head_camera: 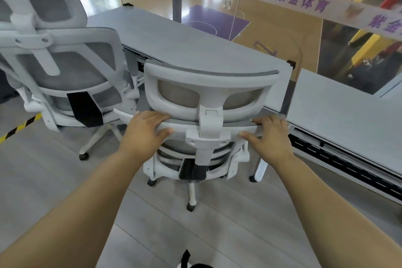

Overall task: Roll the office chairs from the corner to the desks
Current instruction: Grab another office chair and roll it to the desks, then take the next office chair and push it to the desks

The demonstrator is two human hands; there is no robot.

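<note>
While L hand (148,128), R hand (269,135) grip chair (215,79) back, banner (302,2): 紫金体育 (purple)

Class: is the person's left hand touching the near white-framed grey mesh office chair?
Touching. Head view: the left hand grips the office chair at its backrest top, fingers over the edge, thumb behind.

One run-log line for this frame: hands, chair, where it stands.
left-hand grip: holds backrest top | right-hand grip: holds same | near chair: faces desk, at its edge | second chair: at desk, left
</note>
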